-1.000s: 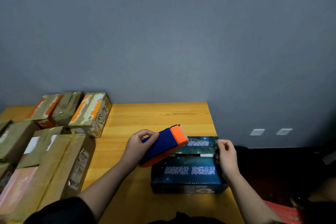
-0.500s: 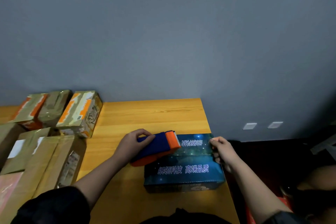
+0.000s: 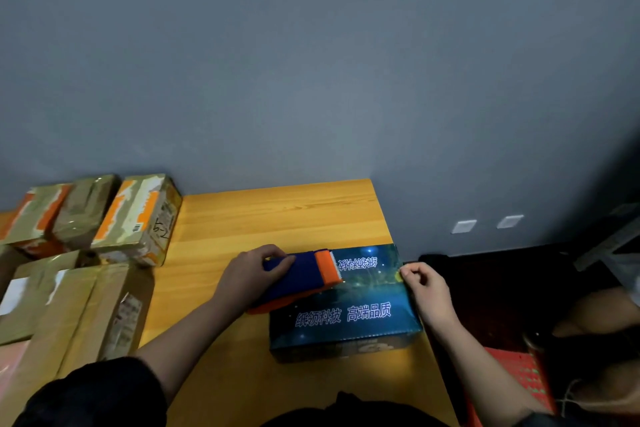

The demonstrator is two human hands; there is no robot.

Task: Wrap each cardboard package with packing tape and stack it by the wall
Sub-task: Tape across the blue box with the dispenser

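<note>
Now the blue box [image 3: 346, 308] lies at the desk's [image 3: 277, 215] right edge. Left hand [image 3: 247, 279] grips the blue-and-orange tape dispenser [image 3: 304, 279] on its lid; right hand [image 3: 424, 289] fingers curl, pinching at the box's right edge. Taped packages [image 3: 136, 218] sit along the wall, far-left.

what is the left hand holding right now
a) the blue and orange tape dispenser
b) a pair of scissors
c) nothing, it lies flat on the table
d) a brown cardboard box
a: the left hand grips the blue and orange tape dispenser, whose orange end rests on the top of the dark blue printed box, while the right hand pinches at the box's right edge.
</note>
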